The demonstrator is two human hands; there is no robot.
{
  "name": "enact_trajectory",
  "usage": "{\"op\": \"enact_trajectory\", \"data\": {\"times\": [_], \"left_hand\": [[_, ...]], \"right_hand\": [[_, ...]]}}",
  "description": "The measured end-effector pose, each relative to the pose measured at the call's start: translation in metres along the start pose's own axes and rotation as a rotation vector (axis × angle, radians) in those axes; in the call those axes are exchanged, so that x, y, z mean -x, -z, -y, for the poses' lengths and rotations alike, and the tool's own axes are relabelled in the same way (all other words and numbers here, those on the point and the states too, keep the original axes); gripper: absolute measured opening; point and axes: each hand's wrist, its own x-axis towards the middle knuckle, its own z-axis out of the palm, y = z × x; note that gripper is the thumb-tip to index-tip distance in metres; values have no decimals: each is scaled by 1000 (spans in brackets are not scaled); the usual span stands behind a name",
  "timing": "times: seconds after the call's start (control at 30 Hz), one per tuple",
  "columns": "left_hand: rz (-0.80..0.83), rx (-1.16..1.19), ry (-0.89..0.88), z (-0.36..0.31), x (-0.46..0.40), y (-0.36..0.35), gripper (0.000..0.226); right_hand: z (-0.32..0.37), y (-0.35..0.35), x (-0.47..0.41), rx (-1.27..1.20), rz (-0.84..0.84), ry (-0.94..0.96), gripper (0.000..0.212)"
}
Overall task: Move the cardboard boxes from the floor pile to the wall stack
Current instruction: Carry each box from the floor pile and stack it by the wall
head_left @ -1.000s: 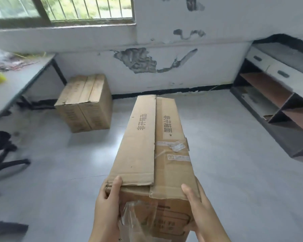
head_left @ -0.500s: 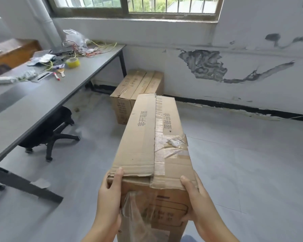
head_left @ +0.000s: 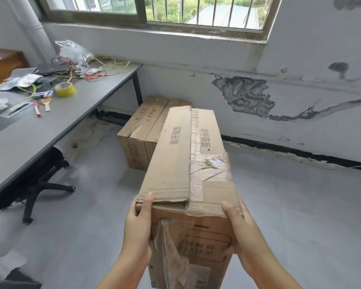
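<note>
Ahead, both hands, left hand (head_left: pixel 139 228) and right hand (head_left: pixel 241 230), grip the carried box (head_left: pixel 188 163) by its near end, its long axis aimed at the wall stack (head_left: pixel 142 130).

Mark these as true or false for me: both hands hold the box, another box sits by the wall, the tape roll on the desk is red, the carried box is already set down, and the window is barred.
1. Both the left hand and right hand hold the carried box. True.
2. Another cardboard box sits on the floor by the wall. True.
3. The tape roll on the desk is red. False: it is yellow.
4. The carried box rests on the floor. False: it is held up in the air.
5. The window has bars. True.
</note>
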Motion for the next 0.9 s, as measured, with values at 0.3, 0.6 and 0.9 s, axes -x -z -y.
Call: {"op": "enact_trajectory", "data": {"times": [0.3,0.6,0.9], "left_hand": [[167,-87,-26,-62,-178,-100,25],[207,-153,43,-71,-305,-213,22],[100,-240,131,-6,-426,-302,39]], "right_hand": [[74,-32,-162,-106,-127,1,32],[114,-13,-309,-154,-184,-24,35],[103,24,-473,-106,-146,-99,44]]}}
